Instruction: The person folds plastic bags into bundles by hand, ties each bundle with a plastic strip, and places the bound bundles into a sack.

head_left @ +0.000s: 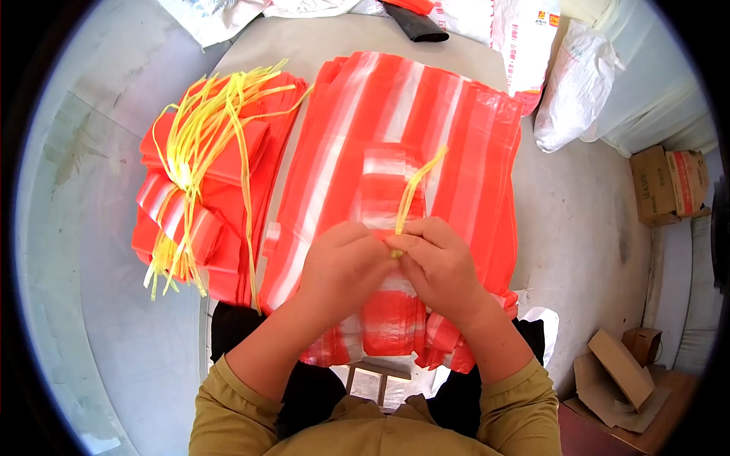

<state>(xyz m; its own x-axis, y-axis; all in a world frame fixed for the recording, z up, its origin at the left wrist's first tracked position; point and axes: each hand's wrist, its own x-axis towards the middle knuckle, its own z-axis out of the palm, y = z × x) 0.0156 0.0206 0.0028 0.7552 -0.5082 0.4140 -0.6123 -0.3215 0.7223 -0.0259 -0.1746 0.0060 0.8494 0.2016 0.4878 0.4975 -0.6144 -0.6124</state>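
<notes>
A yellow plastic strip (411, 193) rises from between my hands, its loose ends pointing up and right. My left hand (344, 264) is closed at the strip's lower part, fingertips mostly hidden. Thumb and forefinger of my right hand (439, 264) pinch the strip right beside it. Under both hands runs a narrow folded bundle of red-and-white striped plastic bags (391, 319). It lies on a wide flat stack of the same striped bags (327, 144). How the strip passes around the bundle is hidden by my fingers.
To the left, a bunch of yellow strips (190, 144) lies on another red bag stack (220, 281). White printed sacks (525, 45) and a dark tube (417, 24) are at the table's far side. Cardboard boxes (661, 186) stand at right, with an opened carton (616, 384) lower down.
</notes>
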